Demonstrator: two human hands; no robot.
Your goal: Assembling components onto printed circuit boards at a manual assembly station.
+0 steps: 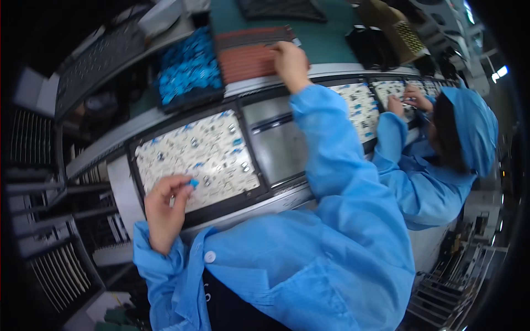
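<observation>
One small blue component (194, 183) juts rightward from the pinching left hand (164, 207), above the near-left part of the white circuit board (216, 153); the right hand (292, 62), finger closure unclear, meets the ribbed reddish tray (247, 62) at its right edge.

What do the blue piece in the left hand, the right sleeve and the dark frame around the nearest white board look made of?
Blue piece: probably plastic, by its even, saturated colour; its blur leaves the finish open. Right sleeve: thin fabric, mostly matt, shown by soft folds. Dark frame: plastic or coated metal, by its stiff-looking edges; which is unclear.
</observation>
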